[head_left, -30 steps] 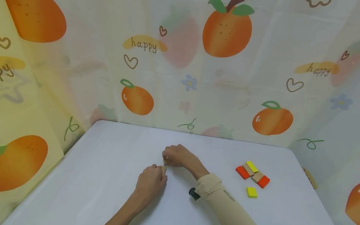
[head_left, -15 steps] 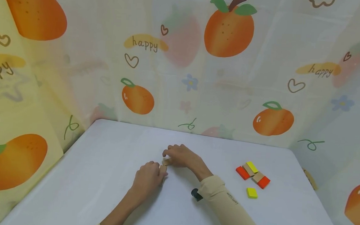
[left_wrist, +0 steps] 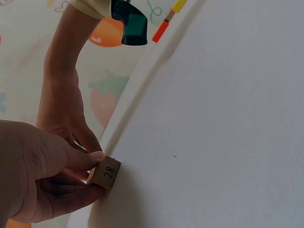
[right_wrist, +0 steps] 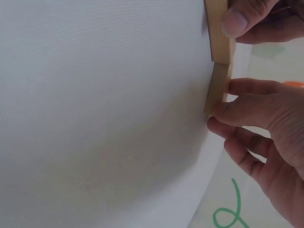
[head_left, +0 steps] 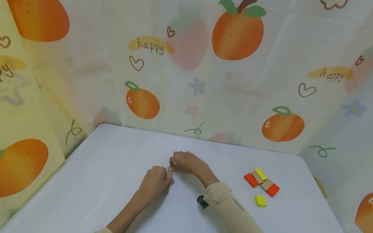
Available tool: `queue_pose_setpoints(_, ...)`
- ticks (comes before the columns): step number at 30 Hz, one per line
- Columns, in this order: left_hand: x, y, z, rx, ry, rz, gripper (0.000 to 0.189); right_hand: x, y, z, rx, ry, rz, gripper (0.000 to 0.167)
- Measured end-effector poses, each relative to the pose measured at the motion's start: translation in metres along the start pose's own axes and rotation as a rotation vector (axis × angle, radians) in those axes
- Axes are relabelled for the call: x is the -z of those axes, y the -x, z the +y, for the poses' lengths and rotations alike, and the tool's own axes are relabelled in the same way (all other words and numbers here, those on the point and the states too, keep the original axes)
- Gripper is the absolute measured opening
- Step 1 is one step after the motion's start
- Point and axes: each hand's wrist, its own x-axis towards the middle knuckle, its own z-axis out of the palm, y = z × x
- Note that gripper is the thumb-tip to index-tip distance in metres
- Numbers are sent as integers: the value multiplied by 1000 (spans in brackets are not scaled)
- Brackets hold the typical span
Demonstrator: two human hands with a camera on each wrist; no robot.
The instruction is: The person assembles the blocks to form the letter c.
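My left hand (head_left: 152, 183) pinches a plain wooden block (left_wrist: 108, 172) between thumb and fingers, its end marked "28" facing the left wrist camera. Just beyond it, my right hand (head_left: 188, 162) pinches a shorter plain wooden block (right_wrist: 217, 88). In the right wrist view the two blocks meet end to end, slightly out of line, low at the white table. Thumb and fingertips of the right hand (right_wrist: 270, 114) sit at the shorter block's far end and side. Fingers partly cover both blocks in the head view.
On the table's right lie red blocks (head_left: 251, 180), plain blocks (head_left: 267, 184) and yellow blocks (head_left: 260, 201). The white tabletop (head_left: 114, 162) meets a fruit-print cloth (head_left: 175, 94) at its back edge. A dark wrist device (head_left: 202, 201) hangs under the right sleeve.
The right hand's fingers lifted and spread half a second ago, and now they are back together on the shorter block. The left hand has shifted slightly up and left in the head view.
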Motion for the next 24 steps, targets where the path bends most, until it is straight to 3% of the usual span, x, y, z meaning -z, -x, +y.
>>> queue_pose_setpoints(10, 1, -5, -2, -13, 16, 9, 38, -3, -6, 3, 29, -9, 27, 23)
queue_pose_setpoints(16, 1, -7, -2, 21, 34, -6, 33, -1, -4, 3, -10, -27, -8, 24)
queue_pose_setpoints(24, 1, -9, -2, 19, -23, 34, 31, -2, -4, 9, -28, -53, 12, 25)
